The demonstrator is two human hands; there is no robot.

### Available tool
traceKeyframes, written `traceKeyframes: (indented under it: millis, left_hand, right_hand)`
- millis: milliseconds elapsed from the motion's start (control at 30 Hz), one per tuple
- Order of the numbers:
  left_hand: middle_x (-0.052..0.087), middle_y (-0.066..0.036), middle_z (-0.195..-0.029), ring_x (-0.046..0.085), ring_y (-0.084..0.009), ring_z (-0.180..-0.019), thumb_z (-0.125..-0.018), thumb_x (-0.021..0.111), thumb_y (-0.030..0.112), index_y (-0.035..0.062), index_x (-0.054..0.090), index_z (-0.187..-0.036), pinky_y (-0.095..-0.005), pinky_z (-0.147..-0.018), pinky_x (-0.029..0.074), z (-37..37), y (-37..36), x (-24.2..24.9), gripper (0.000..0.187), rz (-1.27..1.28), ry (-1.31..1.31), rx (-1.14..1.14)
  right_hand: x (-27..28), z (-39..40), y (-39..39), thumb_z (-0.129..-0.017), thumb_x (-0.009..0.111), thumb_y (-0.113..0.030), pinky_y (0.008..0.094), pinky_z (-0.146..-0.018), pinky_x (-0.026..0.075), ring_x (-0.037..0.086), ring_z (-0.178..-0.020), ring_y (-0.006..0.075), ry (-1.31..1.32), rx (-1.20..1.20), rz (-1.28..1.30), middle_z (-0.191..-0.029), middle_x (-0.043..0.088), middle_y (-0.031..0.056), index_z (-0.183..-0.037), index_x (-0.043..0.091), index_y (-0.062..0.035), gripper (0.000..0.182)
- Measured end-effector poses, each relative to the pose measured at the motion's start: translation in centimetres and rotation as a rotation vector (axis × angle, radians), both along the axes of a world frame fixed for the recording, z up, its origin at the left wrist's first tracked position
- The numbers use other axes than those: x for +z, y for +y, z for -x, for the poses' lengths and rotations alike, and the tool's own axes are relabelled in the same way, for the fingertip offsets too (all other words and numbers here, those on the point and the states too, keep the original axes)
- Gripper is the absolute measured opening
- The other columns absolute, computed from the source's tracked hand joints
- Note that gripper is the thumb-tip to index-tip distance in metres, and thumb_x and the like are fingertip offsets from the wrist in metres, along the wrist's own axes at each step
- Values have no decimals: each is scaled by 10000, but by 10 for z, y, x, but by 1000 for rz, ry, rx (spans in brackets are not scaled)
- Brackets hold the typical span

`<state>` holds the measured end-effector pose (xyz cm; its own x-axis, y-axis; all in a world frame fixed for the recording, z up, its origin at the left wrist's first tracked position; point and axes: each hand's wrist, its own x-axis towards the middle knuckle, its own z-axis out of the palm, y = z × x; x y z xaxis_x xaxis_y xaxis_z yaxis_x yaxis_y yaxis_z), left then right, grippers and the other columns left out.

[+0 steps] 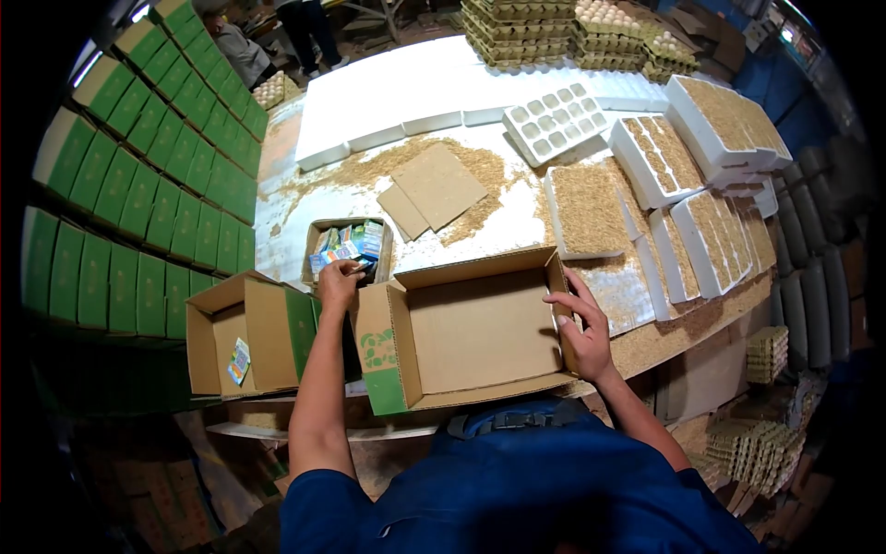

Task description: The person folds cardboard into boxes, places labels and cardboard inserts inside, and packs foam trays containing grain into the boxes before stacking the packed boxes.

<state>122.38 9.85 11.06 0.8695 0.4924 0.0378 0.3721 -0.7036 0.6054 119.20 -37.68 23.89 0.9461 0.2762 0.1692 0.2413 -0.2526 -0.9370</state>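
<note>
My right hand (583, 325) grips the right wall of an open cardboard box (484, 328), some fingers outside and others over the rim. The box stands in front of me, and its bare brown bottom shows. Its left side carries green print. My left hand (339, 282) is at the near edge of a small carton (386, 257) full of colourful printed packets (349, 244). Its fingers are pinched at the packets, seemingly on one of them. Left of that, a second open cardboard box (214, 334) holds one small printed packet (239, 361).
Green boxes (138, 198) are stacked along the left. Two cardboard sheets (439, 187) lie amid wood shavings. White foam trays (556, 123) and shavings-filled foam blocks (583, 210) stand to the right. Egg trays (517, 32) are piled at the back, where other people (306, 32) are partly visible.
</note>
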Motion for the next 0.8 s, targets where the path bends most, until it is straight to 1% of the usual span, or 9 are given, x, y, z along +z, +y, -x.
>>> traceKeyframes:
  millis: [67, 100, 200, 300, 367, 533, 600, 700, 800]
  left_hand:
    - [734, -159, -858, 709, -295, -773, -764, 810, 176, 62, 778, -935, -387, -727, 548, -1, 2, 1, 208, 19, 39, -3]
    - [740, -167, -911, 714, -305, -807, -803, 776, 192, 67, 776, -993, -387, -754, 552, -2, 5, -1, 228, 36, 76, -1]
    - [738, -186, -977, 720, -307, -848, -855, 708, 199, 48, 758, -1040, -377, -787, 547, 0, 10, -7, 244, 28, 12, 4]
    - [742, -188, -967, 721, -288, -863, -857, 697, 175, 20, 751, -1033, -371, -792, 541, 1, 12, -10, 241, 120, -114, 58]
    - [743, -185, -949, 718, -270, -854, -863, 685, 153, 7, 749, -1025, -363, -796, 538, 3, 12, -8, 227, 120, -187, 72]
    - [749, -146, -884, 694, -189, -803, -868, 669, 63, -35, 744, -991, -319, -766, 536, 13, -7, 26, 174, 149, -364, 146]
    - [740, -108, -857, 661, -132, -769, -851, 676, -6, -50, 746, -977, -275, -726, 527, 18, -18, 41, 151, 298, -472, 237]
    - [731, -78, -861, 647, -107, -751, -835, 700, -20, -55, 739, -940, -254, -699, 523, 31, -37, 68, 118, 381, -567, 217]
    - [719, -74, -847, 648, -124, -771, -793, 700, -53, -38, 718, -872, -269, -720, 520, 56, -70, 110, 83, 395, -625, 144]
  right_hand:
    - [-1, 0, -1, -823, 537, -24, 402, -1136, 314, 399, -1411, 339, 16, 17, -24, -1518, 398, 239, -1126, 686, -19, 337]
    - [-1, 0, 0, -823, 537, -24, 402, -1136, 314, 399, -1411, 339, 15, 16, -25, -1518, 398, 239, -1126, 686, -19, 337]
    - [3, 0, 1, -824, 540, -34, 405, -1146, 299, 395, -1414, 343, 16, 14, -18, -1512, 406, 242, -1126, 686, -20, 336]
    - [4, 1, 2, -822, 545, -48, 409, -1157, 280, 391, -1417, 347, 11, 2, -3, -1504, 417, 244, -1126, 687, -22, 337]
    - [3, 1, 2, -805, 537, -35, 406, -1150, 301, 419, -1397, 367, 0, -6, 11, -1489, 420, 269, -1116, 693, -37, 348]
    - [1, 0, 2, -803, 535, -38, 407, -1157, 290, 412, -1402, 369, -13, -1, 8, -1488, 422, 270, -1118, 692, -36, 353]
    - [1, 1, 2, -802, 534, -38, 408, -1159, 286, 408, -1405, 371, -16, -5, 10, -1487, 422, 270, -1118, 691, -35, 353]
    - [2, 1, 2, -803, 531, -37, 407, -1160, 283, 400, -1411, 372, -10, -5, -11, -1486, 423, 271, -1121, 690, -35, 356]
    - [0, 1, 1, -806, 531, -37, 407, -1160, 283, 401, -1410, 374, 2, 0, -42, -1490, 420, 271, -1125, 689, -38, 357]
